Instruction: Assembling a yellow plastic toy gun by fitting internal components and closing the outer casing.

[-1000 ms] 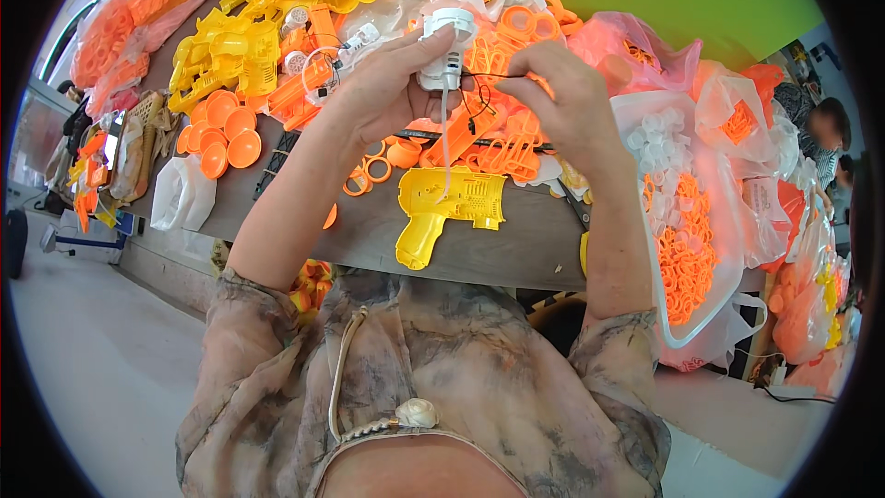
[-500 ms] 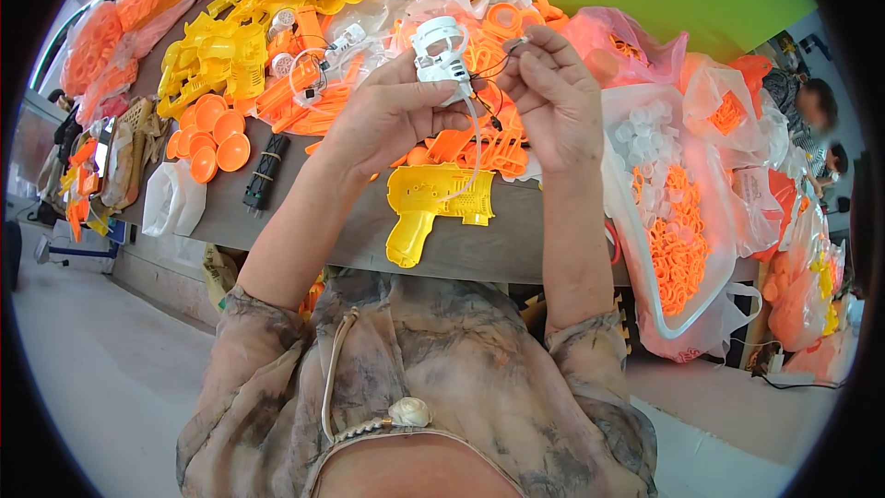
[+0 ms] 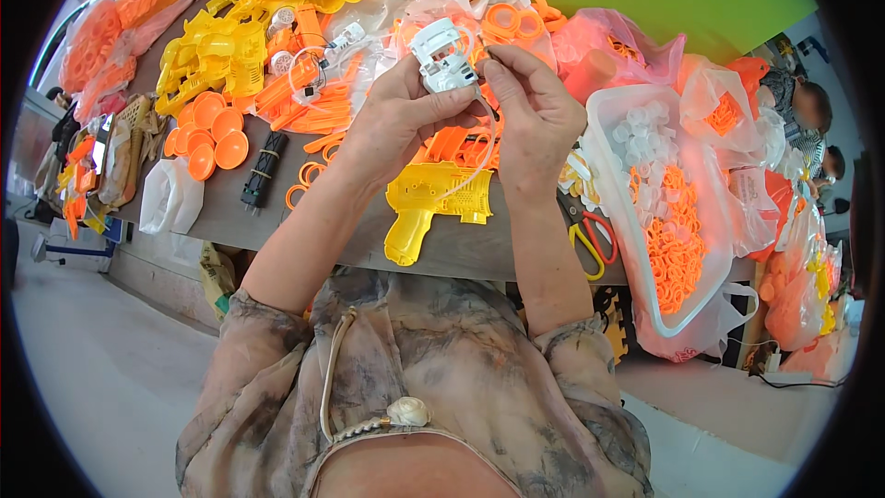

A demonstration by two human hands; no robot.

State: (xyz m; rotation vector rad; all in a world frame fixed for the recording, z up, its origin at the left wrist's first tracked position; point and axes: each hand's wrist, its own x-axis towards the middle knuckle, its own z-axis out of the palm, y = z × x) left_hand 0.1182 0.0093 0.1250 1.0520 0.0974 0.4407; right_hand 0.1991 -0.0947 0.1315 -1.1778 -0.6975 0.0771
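Observation:
My left hand (image 3: pixel 398 115) is closed around a white plastic toy mechanism (image 3: pixel 444 57), held up above the table with its open frame facing upward. At the mechanism's right side, my right hand (image 3: pixel 535 115) pinches the end of a thin dark wire between thumb and forefinger; the tip is mostly hidden by the fingers. A clear, thin tube (image 3: pixel 489 143) hangs from the mechanism and curves down to a yellow pistol-shaped half shell (image 3: pixel 426 210). That shell lies hollow side up near the table's front edge, below my hands.
Yellow shells (image 3: pixel 221 55) and orange parts are heaped behind my hands. Orange cups (image 3: pixel 221 134) and a black tied bundle (image 3: pixel 265 171) lie at left. On the right are scissors (image 3: pixel 590 244) and a white tray (image 3: pixel 666 325) of orange rings and clear caps. People sit far right.
My right hand has come down and left, bringing the wire end against the mechanism. The mechanism has tilted slightly in my left hand. The scissors have come into sight beside my right forearm.

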